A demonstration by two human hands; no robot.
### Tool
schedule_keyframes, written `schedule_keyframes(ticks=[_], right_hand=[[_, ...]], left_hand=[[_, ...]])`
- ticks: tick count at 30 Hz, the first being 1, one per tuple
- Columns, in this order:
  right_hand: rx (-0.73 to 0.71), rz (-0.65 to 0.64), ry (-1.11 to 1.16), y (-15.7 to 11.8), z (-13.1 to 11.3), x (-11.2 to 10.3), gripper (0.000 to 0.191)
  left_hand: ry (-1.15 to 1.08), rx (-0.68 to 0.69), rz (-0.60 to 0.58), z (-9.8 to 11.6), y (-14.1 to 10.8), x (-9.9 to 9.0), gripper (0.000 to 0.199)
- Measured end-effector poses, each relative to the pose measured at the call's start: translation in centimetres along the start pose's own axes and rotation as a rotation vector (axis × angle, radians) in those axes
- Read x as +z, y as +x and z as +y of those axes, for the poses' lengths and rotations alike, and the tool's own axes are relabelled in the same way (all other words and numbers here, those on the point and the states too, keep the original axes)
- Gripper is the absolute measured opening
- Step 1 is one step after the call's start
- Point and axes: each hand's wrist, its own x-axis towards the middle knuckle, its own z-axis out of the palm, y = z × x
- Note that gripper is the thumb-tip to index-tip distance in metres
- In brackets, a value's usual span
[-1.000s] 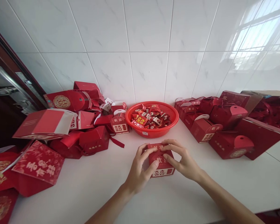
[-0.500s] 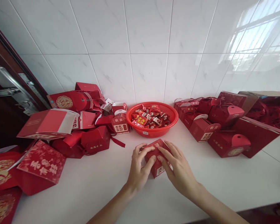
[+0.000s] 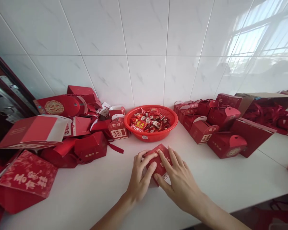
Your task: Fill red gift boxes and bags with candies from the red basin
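A small red paper candy box [image 3: 159, 167] with pale printed characters sits on the white tabletop between my hands. My left hand [image 3: 139, 180] grips its left side, with fingers over the back edge and the thumb near the top. From the right, my right hand [image 3: 181, 179] lays its index finger across the top and its thumb at the front edge, so the flaps are partly hidden. Just behind the box stands a red plastic basket [image 3: 146, 137], full of wrapped candies [image 3: 150, 121].
Several red gift boxes [image 3: 91, 148] crowd the left side, one with a loose ribbon [image 3: 116, 148]. More closed boxes [image 3: 203, 129] stand at the right, beside an open carton [image 3: 261, 95] of red ribbons or filling. A tiled wall [image 3: 146, 76] bounds the back.
My right fingers and thumb have shifted across the box top, which now looks flatter under them. The view has swung slightly to the right. Both hands remain on the box.
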Motion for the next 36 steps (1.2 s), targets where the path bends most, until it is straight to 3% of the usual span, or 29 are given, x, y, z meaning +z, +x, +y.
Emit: schedule_keyframes(ticks=[4, 9, 16, 22, 36], right_hand=[[-0.002, 0.068, 0.026, -0.6, 0.3, 0.4, 0.073], [-0.002, 0.239, 0.104, -1.7, 2.5, -0.2, 0.06], [0.218, 0.501, -0.055, -2.7, 11.4, -3.5, 0.055], [0.273, 0.559, -0.218, -1.9, 17.6, -3.4, 0.054], [0.314, 0.569, -0.262, -1.1, 20.3, -2.5, 0.052]], left_hand=[[0.056, 0.106, -0.118, 0.2, -0.5, 0.0, 0.041], [0.061, 0.237, -0.191, 0.3, -1.0, 0.0, 0.047], [0.101, 0.3, -0.16, 0.0, -0.8, -0.2, 0.037], [0.143, 0.317, -0.154, 0.0, -0.7, -0.1, 0.03], [0.143, 0.264, -0.195, 0.3, -0.3, -0.1, 0.025]])
